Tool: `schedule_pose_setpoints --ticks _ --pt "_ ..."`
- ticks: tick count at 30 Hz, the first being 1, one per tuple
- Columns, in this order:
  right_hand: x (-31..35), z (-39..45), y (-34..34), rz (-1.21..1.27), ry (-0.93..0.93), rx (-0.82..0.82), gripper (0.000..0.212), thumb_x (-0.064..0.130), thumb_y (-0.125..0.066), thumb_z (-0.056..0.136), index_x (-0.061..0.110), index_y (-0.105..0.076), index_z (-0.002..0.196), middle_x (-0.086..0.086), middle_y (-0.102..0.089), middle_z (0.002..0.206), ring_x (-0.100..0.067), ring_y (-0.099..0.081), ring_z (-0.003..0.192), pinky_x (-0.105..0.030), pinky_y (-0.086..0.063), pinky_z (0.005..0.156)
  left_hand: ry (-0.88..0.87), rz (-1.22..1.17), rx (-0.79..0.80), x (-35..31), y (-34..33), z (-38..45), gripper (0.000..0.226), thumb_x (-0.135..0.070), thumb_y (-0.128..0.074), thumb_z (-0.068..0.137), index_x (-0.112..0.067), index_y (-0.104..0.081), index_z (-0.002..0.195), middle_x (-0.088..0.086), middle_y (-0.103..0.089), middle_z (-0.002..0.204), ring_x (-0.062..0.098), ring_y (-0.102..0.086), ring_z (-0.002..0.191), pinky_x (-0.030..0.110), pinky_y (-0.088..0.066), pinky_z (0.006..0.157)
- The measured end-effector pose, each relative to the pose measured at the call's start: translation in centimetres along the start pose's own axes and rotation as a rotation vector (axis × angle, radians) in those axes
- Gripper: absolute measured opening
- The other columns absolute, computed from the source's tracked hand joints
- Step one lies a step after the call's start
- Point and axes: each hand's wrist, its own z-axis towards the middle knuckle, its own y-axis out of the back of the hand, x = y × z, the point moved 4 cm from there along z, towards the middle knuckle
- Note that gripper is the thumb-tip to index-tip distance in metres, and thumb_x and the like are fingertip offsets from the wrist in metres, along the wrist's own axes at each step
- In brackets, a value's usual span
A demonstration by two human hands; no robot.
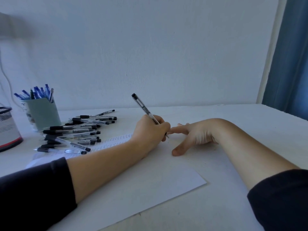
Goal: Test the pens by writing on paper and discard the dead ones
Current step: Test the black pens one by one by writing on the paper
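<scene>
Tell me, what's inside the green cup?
The green cup holds a bunch of blue pens and one dark pen, standing up with their tops poking out. Their lower halves and the cup's bottom are hidden by its wall.

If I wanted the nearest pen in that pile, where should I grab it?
Probably pinch the nearest pen at its clear middle barrel, coming from above on the near side. It lies flat at the pile's front edge, its length running left to right, so the barrel is exposed there.
</scene>
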Motion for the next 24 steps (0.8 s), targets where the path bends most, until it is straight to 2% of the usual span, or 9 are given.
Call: schedule_pose_setpoints --ticks 4,9,15,24 --pt "-0.14 0.06 0.01 -0.002 -0.009 -0.002 0.086 0.051 -0.075 0.071 0.058 -0.025 0.140 0.013 0.009 0.159 -0.013 0.009 0.147 -0.042 -0.004 0.116 -0.028 -0.013 0.002 -0.13 0.00 -0.09 0.042 -0.035 -0.051 0.093 -0.012 -0.053 0.058 0.001 -0.058 0.047 0.011 -0.043 0.037 0.018 -0.032 0.043" --pt "0.14 -0.22 -0.10 0.006 0.007 -0.015 0.083 0.049 -0.075 0.071 0.056 -0.028 0.140 0.013 0.004 0.160 -0.013 0.004 0.147 -0.039 -0.006 0.115 0.031 -0.025 0.020 0.15 -0.06 -0.07 0.016 -0.010 -0.060 0.077 -0.012 -0.055 0.062 0.002 -0.060 0.050 0.011 -0.040 0.037 0.016 -0.029 0.038" --pt "0.35 -0.53 -0.17 0.036 0.012 -0.023 0.083 0.046 -0.075 0.074 0.053 -0.028 0.141 0.014 0.000 0.159 -0.013 -0.001 0.147 -0.037 -0.010 0.114 0.014 0.028 0.010 0.01 0.02 -0.12 0.017 -0.012 -0.063 0.072 -0.011 -0.058 0.056 0.003 -0.058 0.048 0.011 -0.046 0.043 0.022 -0.036 0.049" --pt "0.56 -0.74 -0.21 0.052 0.022 -0.021 0.077 0.043 -0.075 0.075 0.053 -0.032 0.139 0.017 -0.005 0.158 -0.012 -0.008 0.146 -0.035 -0.016 0.112 0.017 0.061 0.017 0.15 0.01 -0.01 0.013 -0.011 -0.060 0.074 -0.010 -0.061 0.062 0.000 -0.058 0.048 0.003 -0.046 0.036 0.015 -0.034 0.043"
